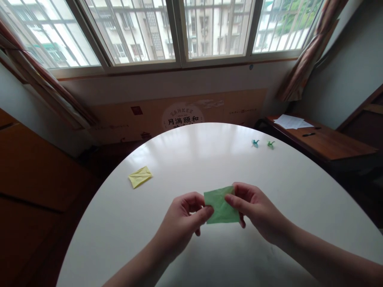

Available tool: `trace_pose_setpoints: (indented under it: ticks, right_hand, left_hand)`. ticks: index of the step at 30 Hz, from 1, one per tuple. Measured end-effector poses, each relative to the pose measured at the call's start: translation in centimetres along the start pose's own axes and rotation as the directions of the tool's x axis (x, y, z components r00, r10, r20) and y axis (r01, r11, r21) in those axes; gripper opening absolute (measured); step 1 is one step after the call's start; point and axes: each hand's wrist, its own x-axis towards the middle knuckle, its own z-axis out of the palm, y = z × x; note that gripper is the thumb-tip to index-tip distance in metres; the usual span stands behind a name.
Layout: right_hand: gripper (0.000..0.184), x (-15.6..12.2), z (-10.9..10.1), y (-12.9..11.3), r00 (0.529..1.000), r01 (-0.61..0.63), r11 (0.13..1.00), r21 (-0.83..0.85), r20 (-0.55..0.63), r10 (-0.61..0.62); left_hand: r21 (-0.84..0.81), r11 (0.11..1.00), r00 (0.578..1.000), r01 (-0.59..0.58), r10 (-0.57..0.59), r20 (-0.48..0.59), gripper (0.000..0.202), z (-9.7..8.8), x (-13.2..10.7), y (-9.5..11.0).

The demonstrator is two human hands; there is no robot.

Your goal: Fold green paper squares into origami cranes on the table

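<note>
A small square of green paper (220, 213) is held up above the white round table, its face creased. My left hand (187, 219) pinches its left edge, with the thumb in front. On the opposite side, my right hand (255, 207) grips the upper right part, thumb lying on the front and fingers behind. The fingertips behind the paper are hidden. Farther left, a creased yellow paper (140, 177) lies flat on the table, apart from both hands.
Two small folded paper birds, one blue (255, 143) and one green (271, 144), stand near the far right edge of the white table (119, 239). Beyond it, a brown wooden desk (335, 139) carries white sheets (291, 121). Barred windows and curtains line the wall.
</note>
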Motion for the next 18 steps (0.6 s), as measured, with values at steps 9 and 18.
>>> trace_pose_setpoints:
  ticks: [9, 18]
  right_hand:
    - [0.021, -0.8, -0.1, -1.3, 0.872, 0.485, 0.828, -0.281, 0.085, -0.482]
    - [0.030, -1.1, -0.4, -0.7, 0.741, 0.639, 0.633, -0.438, 0.127, -0.660]
  left_hand:
    - [0.407, 0.716, 0.764, -0.567, 0.642, -0.065, 0.019, -0.4, -1.1, 0.4]
    - [-0.269, 0.959, 0.986, 0.093, -0.126, -0.108, 0.036, 0.6, -0.9, 0.8]
